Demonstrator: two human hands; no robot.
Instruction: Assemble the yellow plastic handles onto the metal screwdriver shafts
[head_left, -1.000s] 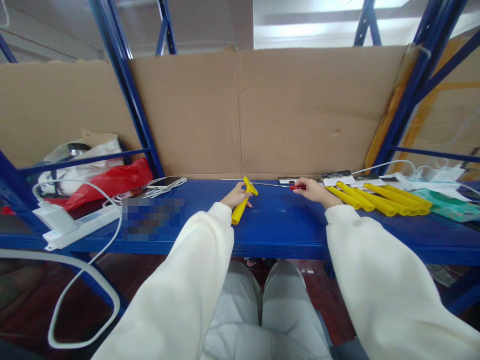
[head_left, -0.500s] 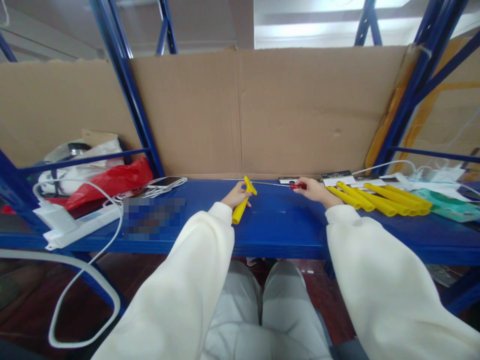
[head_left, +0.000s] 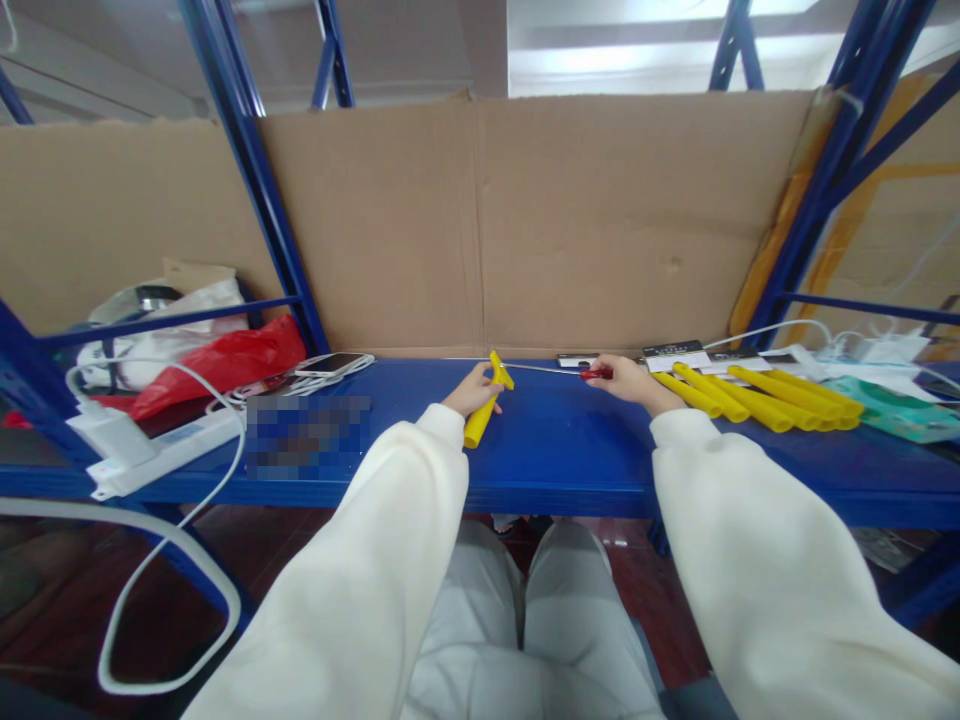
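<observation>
My left hand (head_left: 470, 392) grips a yellow clip-shaped plastic piece (head_left: 486, 404) that rests on the blue shelf (head_left: 570, 450). A screwdriver with a red handle (head_left: 595, 374) is held in my right hand (head_left: 628, 381). Its thin metal shaft (head_left: 544, 369) runs left and its tip meets the top of the yellow piece. Several more yellow pieces (head_left: 757, 398) lie in a row just right of my right hand.
A cardboard sheet (head_left: 525, 220) backs the shelf. On the left are a white power strip (head_left: 161, 448) with cable, a phone (head_left: 330, 364), and red and white bags (head_left: 217, 362). Black and white cards (head_left: 675, 354), a teal packet (head_left: 896, 410) and chargers lie at right. Blue rack posts (head_left: 251, 170) stand behind.
</observation>
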